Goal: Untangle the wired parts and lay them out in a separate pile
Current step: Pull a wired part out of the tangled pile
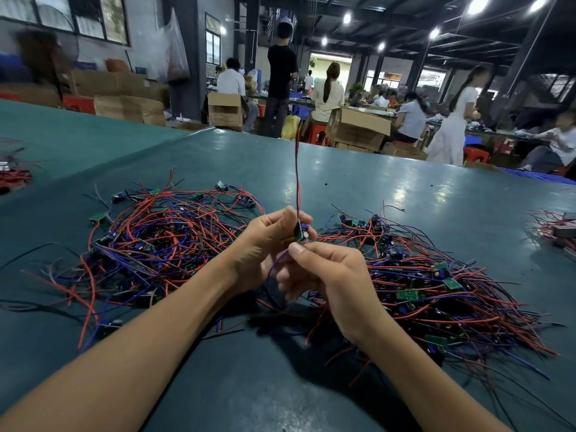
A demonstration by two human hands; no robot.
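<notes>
A small green circuit board (300,232) with thin red-and-black wires (297,169) is pinched by the left hand (265,241) and the right hand (327,269). It is judged light and fragile, and best held by the board.

Both the left hand (265,244) and the right hand (330,272) are bare, as are the forearms (140,353) behind them.

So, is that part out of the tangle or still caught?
Lifted out: left hand and right hand hold the part up, red-black wire standing straight. Blue wire drops between them; whether it's free, cannot tell.
</notes>
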